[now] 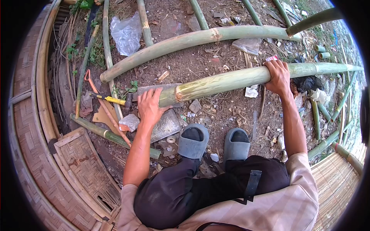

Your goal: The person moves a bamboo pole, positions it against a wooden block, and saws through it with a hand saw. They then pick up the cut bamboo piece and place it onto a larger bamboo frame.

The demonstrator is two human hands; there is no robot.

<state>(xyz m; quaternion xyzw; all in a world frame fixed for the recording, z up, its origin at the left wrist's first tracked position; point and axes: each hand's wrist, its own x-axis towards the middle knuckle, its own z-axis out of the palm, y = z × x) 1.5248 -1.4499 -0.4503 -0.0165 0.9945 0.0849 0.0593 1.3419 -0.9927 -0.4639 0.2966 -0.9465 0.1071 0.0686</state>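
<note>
Fingers of the right hand (277, 78) wrap over the pole (231, 79), towards two o'clock; those of the left hand (149, 105) lie spread at its cut end, near ten o'clock, touching without clasping. With only one real grip, the curved pole might roll and drop on the slippers (193, 149) around five o'clock; its cut edge could nick the left palm.

This looks like an outdoor work yard, with littered bare earth (192, 63), cut bamboo poles (165, 48) and a yellow-handled tool (115, 100) right of a woven bamboo wall (29, 127).
</note>
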